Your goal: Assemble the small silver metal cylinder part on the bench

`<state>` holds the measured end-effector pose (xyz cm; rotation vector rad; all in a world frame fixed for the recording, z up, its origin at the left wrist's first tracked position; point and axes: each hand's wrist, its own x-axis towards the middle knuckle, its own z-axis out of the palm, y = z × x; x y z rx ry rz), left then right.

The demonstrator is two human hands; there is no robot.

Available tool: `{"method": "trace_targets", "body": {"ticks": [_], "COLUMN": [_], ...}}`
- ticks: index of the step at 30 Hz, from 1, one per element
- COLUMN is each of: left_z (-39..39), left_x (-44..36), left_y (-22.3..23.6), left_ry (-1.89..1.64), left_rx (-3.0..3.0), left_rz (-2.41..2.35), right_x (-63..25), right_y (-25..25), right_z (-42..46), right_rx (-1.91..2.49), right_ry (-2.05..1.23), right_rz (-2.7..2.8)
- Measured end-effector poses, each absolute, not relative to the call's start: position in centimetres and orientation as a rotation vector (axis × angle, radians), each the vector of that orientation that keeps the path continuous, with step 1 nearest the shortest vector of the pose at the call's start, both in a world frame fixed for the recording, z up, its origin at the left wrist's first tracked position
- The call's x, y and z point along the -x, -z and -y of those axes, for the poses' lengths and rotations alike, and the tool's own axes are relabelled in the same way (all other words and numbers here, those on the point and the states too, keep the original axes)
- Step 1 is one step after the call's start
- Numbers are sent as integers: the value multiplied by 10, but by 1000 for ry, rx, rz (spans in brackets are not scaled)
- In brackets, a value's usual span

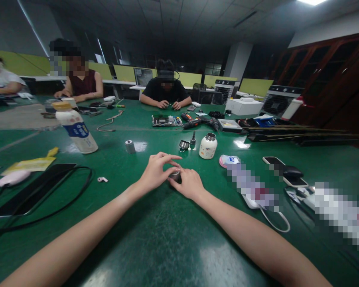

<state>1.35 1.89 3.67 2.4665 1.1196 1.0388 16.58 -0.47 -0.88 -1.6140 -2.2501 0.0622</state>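
Note:
Near the middle of the green table, my right hand (191,183) is closed round a small round metal object (175,175), thumb on its near side. Fingers cover most of the object, so its exact kind is unclear. My left hand (157,170) hovers at its left side, fingers stretched apart above it and thumb close to its rim; whether the thumb touches is hard to see. Just beyond stand a white bottle (208,147) with its mouth uncovered, a dark lid-like piece with a ring (184,145), and a dark pointed piece (193,139). A grey metal cylinder (130,146) stands further left.
To the left are a drink bottle (79,131), a black tablet (36,189), a cable and an earbud (102,179). A phone (284,171) lies right. Power drills (194,121) and a circuit board (166,120) lie ahead, before a seated person (166,89).

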Motion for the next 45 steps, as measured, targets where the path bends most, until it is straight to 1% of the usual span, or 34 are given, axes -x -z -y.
{"method": "trace_targets", "body": {"ticks": [7,13,17,22,26,28,33,45], "left_z": [-39,-61,-63,-60,-48,-38,-22,-19], "left_x": [0,26,29,26,9,-3,-21,-19], "left_y": [-26,5,13,9,-1,-7,-13,-13], "left_ry": [-1359,-1061,-1027,-1080,-1424,-1500,-1383,-1375], "left_rx": [-2183,-2243,-2236,-2196,-1904,-1815,-1879,-2016], "left_rz": [-1227,-1397,-1416,-1449,-1300,-1181,-1031,-1113], "right_x": [-165,-165,-165,-165,-165,-165,-165,-165], "right_y": [9,11,10,9,9,9,8,7], "right_z": [6,5,5,6,6,6,6,6], "right_rx": [1626,1614,1625,1633,1626,1623,1627,1636], "right_ry": [-1,28,24,11,17,15,-27,-40], "right_rz": [2239,2230,2232,2237,2233,2237,2258,2249]}}
